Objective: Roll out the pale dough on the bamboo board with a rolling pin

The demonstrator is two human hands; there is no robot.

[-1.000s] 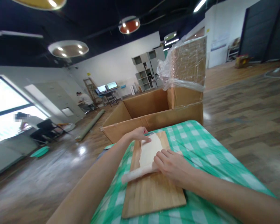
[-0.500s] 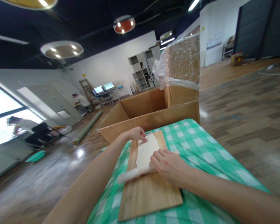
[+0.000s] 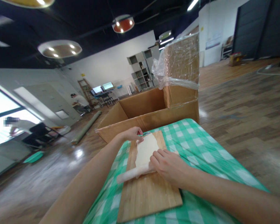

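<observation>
A sheet of pale dough [image 3: 147,150] lies on a wooden board [image 3: 151,196]. Across its near end is a whitish rolling pin [image 3: 133,174], with my right hand [image 3: 164,161] closed over its right part. The pin's left end sticks out past the board's left edge. My left hand [image 3: 133,134] is at the far left corner of the dough, its thumb next to the dough's edge and its fingers apart from the thumb. Beside those fingertips, a thin metal handle [image 3: 147,133] shows at the far end of the board.
Under the board is a green and white checked cloth [image 3: 191,143]. A large open cardboard box [image 3: 140,121] stands just beyond, with a plastic-wrapped carton [image 3: 182,62] at its right. Farther left are a long roll [image 3: 87,127], a green basin [image 3: 34,157] and two seated people.
My left hand has shifted slightly left, showing more of the metal handle. My right hand and the rolling pin stay in nearly the same place on the board.
</observation>
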